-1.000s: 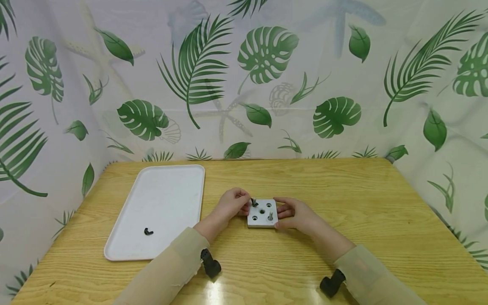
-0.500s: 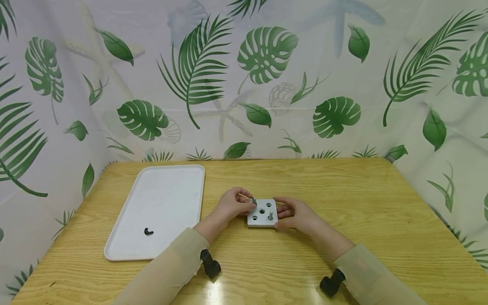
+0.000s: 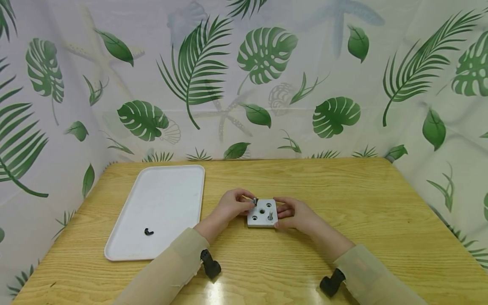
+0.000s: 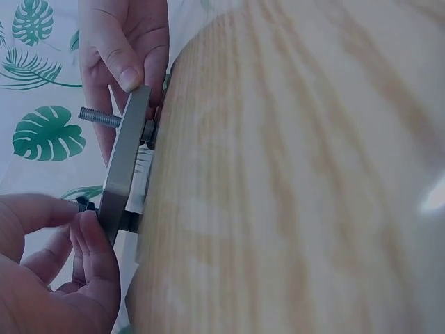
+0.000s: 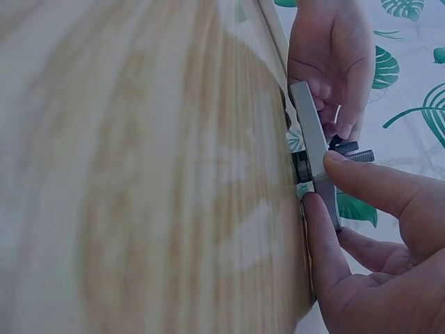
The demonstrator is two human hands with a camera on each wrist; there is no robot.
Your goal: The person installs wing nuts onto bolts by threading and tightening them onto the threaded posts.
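A square metal plate (image 3: 263, 221) with several holes stands slightly above the table on bolt heads (image 5: 301, 167). Two threaded bolts point up through it: a bare bolt (image 3: 270, 215) at the front right corner, and another at the back left with a small black wing nut (image 4: 85, 204) on it. My left hand (image 3: 233, 204) pinches that wing nut between thumb and index finger, which partly hide it. With thumb and fingers, my right hand (image 3: 294, 214) grips the plate's right edge; in the right wrist view its thumb (image 5: 341, 161) lies against the upper face.
A white tray (image 3: 167, 195) lies on the left of the wooden table (image 3: 343, 182), bearing another black wing nut (image 3: 148, 231). A leaf-printed cloth (image 3: 225, 84) hangs behind the table and along both sides.
My left thumb has come forward over the plate's corner, and the fingers have shifted round the wing nut, which appears turned. The right hand and plate have stayed put.
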